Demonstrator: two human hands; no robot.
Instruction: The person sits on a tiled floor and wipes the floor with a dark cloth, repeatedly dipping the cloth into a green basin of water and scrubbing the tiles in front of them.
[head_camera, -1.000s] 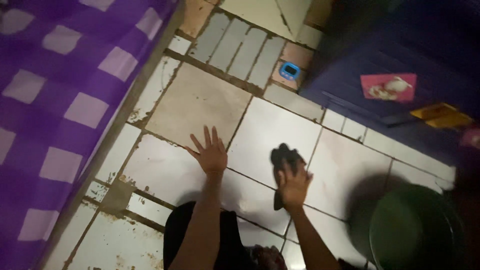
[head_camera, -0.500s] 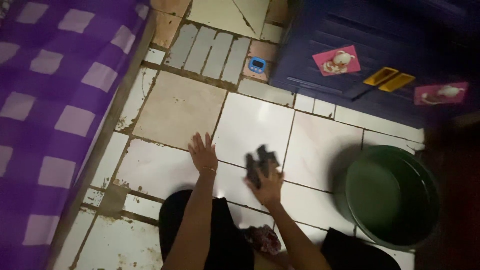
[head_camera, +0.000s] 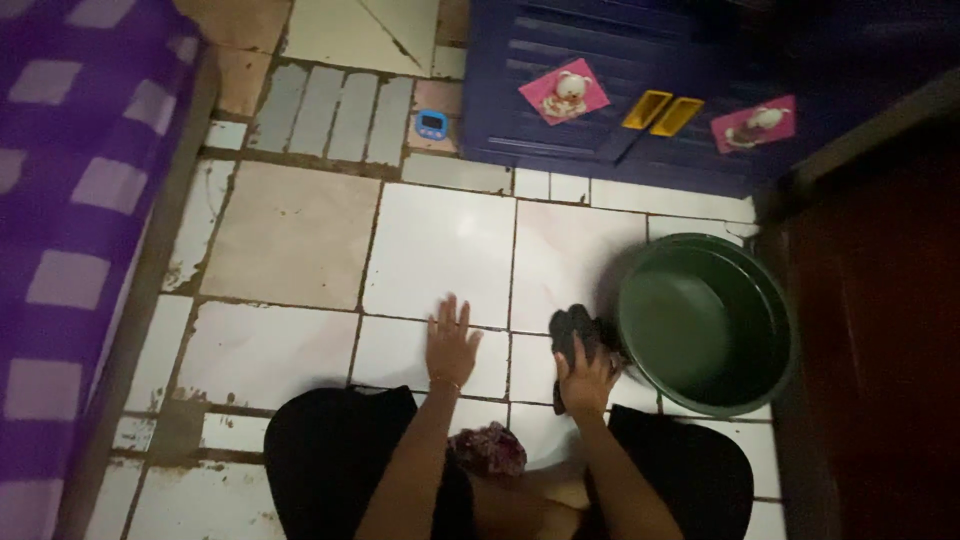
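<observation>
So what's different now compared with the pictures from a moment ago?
The right hand, gripping the dark cloth, has swept across the tiles toward the green basin and is now beside its rim. The view has also shifted, so the whole basin shows. The left hand stays flat, fingers spread, on the tiled floor; the cloth was never let go.

Dark cloth (head_camera: 574, 330), dark green basin (head_camera: 706, 322), white and beige floor tiles (head_camera: 440, 245), purple-and-white checked bedcover (head_camera: 70, 200), dark blue cabinet (head_camera: 600, 120), small blue timer (head_camera: 431, 124).
</observation>
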